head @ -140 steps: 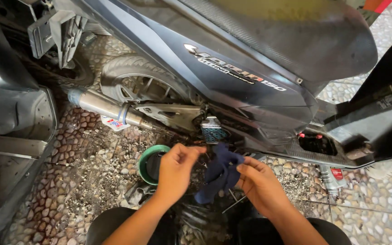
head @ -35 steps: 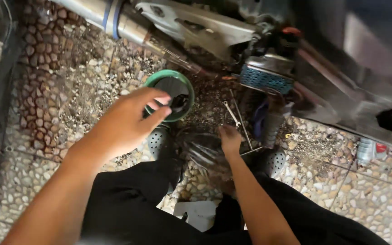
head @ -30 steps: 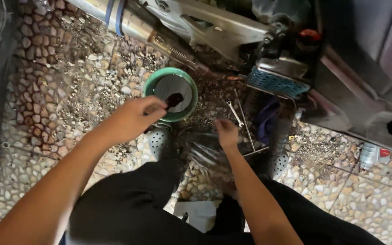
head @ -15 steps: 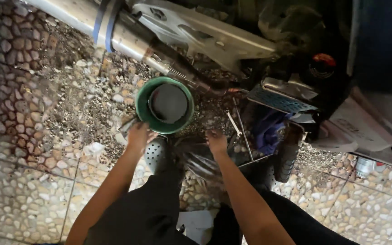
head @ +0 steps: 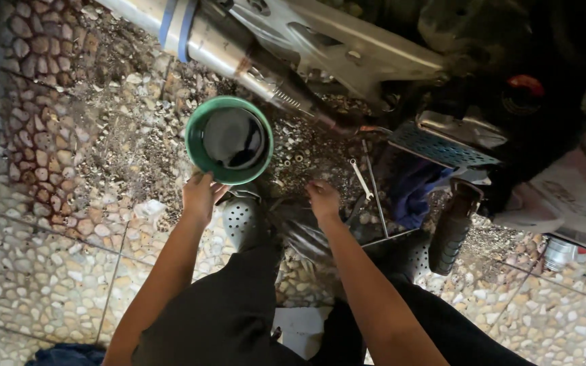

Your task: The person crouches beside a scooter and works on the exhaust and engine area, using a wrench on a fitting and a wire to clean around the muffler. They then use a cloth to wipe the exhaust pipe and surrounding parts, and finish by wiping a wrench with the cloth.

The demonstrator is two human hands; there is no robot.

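Head view: a green bowl (head: 229, 139) of dark liquid, prob. used oil, is seen on the pebbled floor (head: 49, 271) just below a scooter's silver exhaust pipe (head: 218, 41). The left hand (head: 201, 196) is pressed against the bowl's near rim; whether the rim is actually pinched or only touched by the fingertips cannot be told, since the fingers are foreshortened from above. The right hand (head: 323, 200) is lowered, fingers loosely curled, onto a dark crumpled bag or rag (head: 306, 234) between the knees; nothing can be confirmed as grasped in it. A small spanner (head: 360, 179) and a thin metal rod (head: 376, 196) are laid just right of that hand, w/ a blue cloth (head: 412, 193) beyond them beside the perforated foot plate (head: 442, 146). Grey perforated clogs (head: 240, 220) are worn on the feet.

Risk, as judged: the bowl looks well filled, so liquid could be slopped over the rim if it is dragged one-handed across the uneven pebbles or tipped by a knock from a knee or the pipe. Loose nuts scattered nearby could also be lost among the grit if swept by the hand.
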